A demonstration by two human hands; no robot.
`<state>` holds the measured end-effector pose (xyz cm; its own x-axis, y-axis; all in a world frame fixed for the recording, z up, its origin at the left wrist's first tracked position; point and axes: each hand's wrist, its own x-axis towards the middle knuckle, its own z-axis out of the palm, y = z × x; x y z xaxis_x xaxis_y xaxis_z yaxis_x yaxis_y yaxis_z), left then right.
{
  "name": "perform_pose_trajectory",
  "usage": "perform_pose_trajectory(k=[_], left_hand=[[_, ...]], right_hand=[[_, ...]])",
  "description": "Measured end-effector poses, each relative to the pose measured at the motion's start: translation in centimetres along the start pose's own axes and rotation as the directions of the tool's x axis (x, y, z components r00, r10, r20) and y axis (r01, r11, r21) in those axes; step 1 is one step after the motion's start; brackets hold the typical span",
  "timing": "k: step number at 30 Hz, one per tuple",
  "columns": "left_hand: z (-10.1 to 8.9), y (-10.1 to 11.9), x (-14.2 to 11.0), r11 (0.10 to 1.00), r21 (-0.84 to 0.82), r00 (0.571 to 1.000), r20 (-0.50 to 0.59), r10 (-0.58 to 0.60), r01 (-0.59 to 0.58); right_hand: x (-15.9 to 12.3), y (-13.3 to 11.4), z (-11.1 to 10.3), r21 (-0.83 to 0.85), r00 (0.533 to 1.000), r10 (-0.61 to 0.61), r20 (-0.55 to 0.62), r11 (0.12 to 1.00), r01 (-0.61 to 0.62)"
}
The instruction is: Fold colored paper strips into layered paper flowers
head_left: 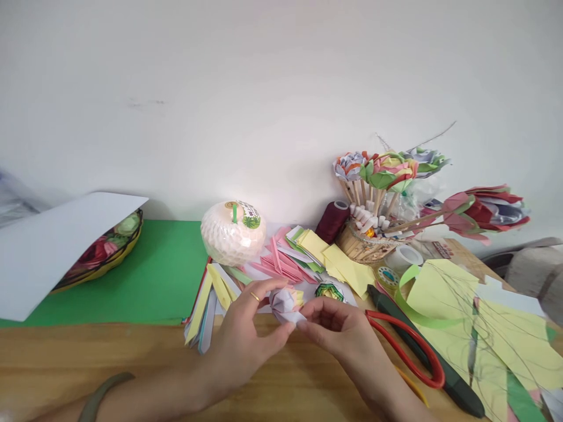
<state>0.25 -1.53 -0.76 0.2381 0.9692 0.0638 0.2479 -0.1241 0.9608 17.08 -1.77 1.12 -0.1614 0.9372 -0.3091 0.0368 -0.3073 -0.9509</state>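
Observation:
Between my two hands, above the front of the table, is a small folded paper flower (284, 301) in pale lilac with some pink and yellow. My left hand (246, 328) pinches it from the left, fingers over the top and thumb below. At its lower right, my right hand (336, 331) grips a pale petal between thumb and finger. Just behind my right hand lies a small green paper flower (329, 291). Folded paper strips (211, 302) in yellow, white and blue fan out left of the flower, and pink folded pieces (285, 264) lie behind it.
A wrapped white coconut (234, 234) stands at the back. Right of it are a maroon thread spool (333, 221) and a basket (363, 243) of paper flowers. Red-handled scissors (433, 366), a dark green tool (457, 387) and yellow paper (448, 287) lie at right. White board (65, 240) covers a left-hand basket.

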Motion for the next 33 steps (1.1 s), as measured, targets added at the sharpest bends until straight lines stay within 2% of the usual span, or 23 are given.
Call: perform_pose_trajectory(k=[5, 11, 16, 21, 25, 27, 29, 33], left_hand=[[0.0, -0.1, -0.1, 0.999, 0.035, 1.000, 0.000, 0.019, -0.019], [0.0, 0.0, 0.3, 0.997, -0.031, 0.998, 0.010, -0.068, 0.068], [-0.1, 0.1, 0.4, 0.994, -0.066, 0.996, 0.012, -0.091, 0.092], [0.2, 0.0, 0.2, 0.996, -0.044, 0.996, 0.018, -0.082, 0.083], [0.4, -0.3, 0.0, 0.998, -0.010, 0.998, 0.011, -0.069, 0.070], [0.4, -0.5, -0.1, 0.999, 0.013, 0.999, 0.003, -0.050, 0.050], [0.3, -0.7, -0.2, 0.998, 0.060, 1.000, -0.012, -0.003, 0.003], [0.2, -1.0, -0.3, 0.965, 0.196, 0.983, -0.023, 0.180, -0.172]], right_hand=[[0.1, 0.0, 0.0, -0.071, 1.000, 0.028, 0.003, 0.997, -0.028], [-0.2, 0.1, -0.1, -0.199, 0.998, -0.060, 0.010, 0.978, 0.061], [-0.2, 0.0, -0.1, -0.284, 0.993, -0.115, 0.010, 0.952, 0.114], [-0.4, 0.2, 0.2, -0.422, 0.978, -0.206, -0.031, 0.890, 0.174], [-0.7, 0.6, 0.6, -0.544, 0.942, -0.328, -0.068, 0.804, 0.240], [-0.7, 0.7, 0.7, -0.550, 0.934, -0.351, -0.075, 0.796, 0.255], [-0.4, 0.9, 0.7, -0.508, 0.943, -0.320, -0.087, 0.829, 0.234], [0.0, 1.3, 0.9, -0.392, 0.966, -0.237, -0.102, 0.902, 0.180]])
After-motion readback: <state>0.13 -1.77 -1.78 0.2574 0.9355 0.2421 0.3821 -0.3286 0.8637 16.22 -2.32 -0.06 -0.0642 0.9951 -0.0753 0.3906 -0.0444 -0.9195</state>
